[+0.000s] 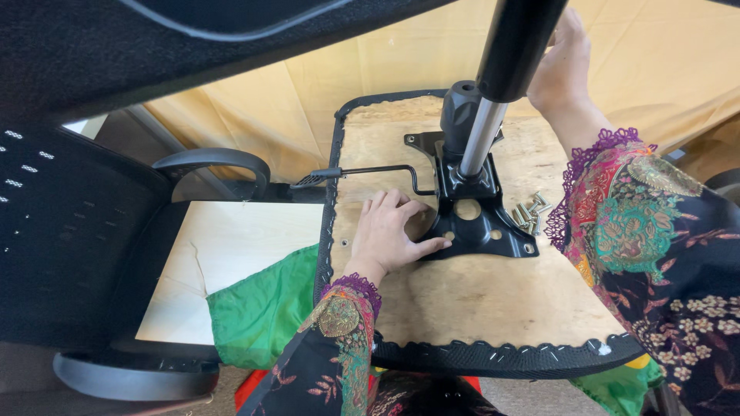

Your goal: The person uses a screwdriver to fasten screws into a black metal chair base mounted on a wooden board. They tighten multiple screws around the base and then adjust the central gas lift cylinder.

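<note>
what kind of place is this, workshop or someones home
Probably a home or small room used for furniture assembly: an upturned chair seat with its black metal plate, loose screws, and yellow cloth draped behind.

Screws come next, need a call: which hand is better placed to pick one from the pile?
Probably the left hand: it lies flat beside the mounting plate, free, while the right hand is up at the gas cylinder, farther from the screws.

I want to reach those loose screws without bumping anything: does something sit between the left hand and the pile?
Yes. The black metal plate with its upright gas cylinder lies between the left hand and the screws, which sit on the wooden seat underside.
</note>
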